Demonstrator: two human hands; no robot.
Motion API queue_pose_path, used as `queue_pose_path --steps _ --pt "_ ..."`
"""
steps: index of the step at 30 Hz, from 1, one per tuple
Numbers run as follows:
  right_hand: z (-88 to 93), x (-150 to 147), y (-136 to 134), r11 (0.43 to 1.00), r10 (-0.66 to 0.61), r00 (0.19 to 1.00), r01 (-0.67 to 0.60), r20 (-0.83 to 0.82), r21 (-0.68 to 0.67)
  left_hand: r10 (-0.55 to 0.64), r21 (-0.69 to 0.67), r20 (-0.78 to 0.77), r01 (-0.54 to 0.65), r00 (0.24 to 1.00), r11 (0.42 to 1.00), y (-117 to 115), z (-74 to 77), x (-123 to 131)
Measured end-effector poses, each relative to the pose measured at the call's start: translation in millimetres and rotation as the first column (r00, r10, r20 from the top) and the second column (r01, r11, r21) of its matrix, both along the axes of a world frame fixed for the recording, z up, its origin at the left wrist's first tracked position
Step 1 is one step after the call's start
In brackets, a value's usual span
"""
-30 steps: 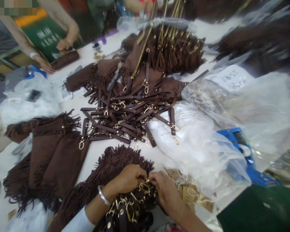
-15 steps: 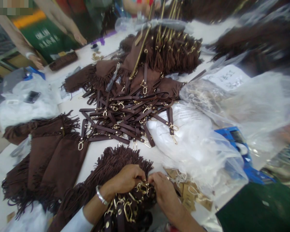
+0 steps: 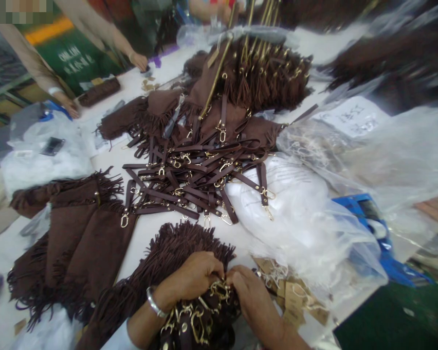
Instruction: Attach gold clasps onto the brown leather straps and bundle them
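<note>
At the lower middle, my left hand [image 3: 200,274], with a silver bangle [image 3: 155,301] on its wrist, has its fingers closed in a pinch. My right hand [image 3: 248,294] is closed just beside it, the fingertips nearly meeting. What they pinch is too small and covered to make out. Below the fingertips hangs a bunch of gold-coloured snap hooks [image 3: 199,323] on dark brown straps. A dark brown fringed bag [image 3: 182,243] lies beneath and behind both hands. Beyond it, a loose pile of brown wrist straps [image 3: 193,182] with gold hooks covers the middle of the table.
Folded brown fringed bags [image 3: 91,243] lie left. More fringed bags with gold chains [image 3: 270,78] stand behind the strap pile. Clear plastic bags [image 3: 306,228], a blue item [image 3: 365,228] and cardboard tags [image 3: 294,296] are at right. A co-worker's hands [image 3: 138,61] are at far left.
The view has shifted slightly, so the table's things sit a little further right. My hands remain pinched together at the same spot. At far left, the co-worker's hand has reached to a small dark object.
</note>
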State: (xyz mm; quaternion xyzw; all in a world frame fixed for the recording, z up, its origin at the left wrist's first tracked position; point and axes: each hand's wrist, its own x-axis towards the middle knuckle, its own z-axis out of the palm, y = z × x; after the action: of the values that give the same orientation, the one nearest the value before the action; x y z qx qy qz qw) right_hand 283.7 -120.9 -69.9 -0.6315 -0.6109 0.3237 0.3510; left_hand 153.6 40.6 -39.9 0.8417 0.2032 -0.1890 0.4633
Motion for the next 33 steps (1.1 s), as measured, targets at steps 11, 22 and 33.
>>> queue_pose_path --steps 11,22,33 --pt "-5.9 -4 1 0.998 0.031 0.967 -0.044 0.253 0.048 -0.032 0.024 -0.017 0.032 0.999 0.999 1 0.1 -1" --pt "-6.4 -3 7 0.992 0.094 0.894 -0.049 0.438 -0.113 -0.111 0.079 -0.08 0.117 0.991 0.99 4 4.9 1" --pt "17.7 -27 -35 0.999 -0.011 0.98 0.004 0.198 0.036 -0.104 0.22 -0.011 0.104 0.994 0.97 1 18.0 10"
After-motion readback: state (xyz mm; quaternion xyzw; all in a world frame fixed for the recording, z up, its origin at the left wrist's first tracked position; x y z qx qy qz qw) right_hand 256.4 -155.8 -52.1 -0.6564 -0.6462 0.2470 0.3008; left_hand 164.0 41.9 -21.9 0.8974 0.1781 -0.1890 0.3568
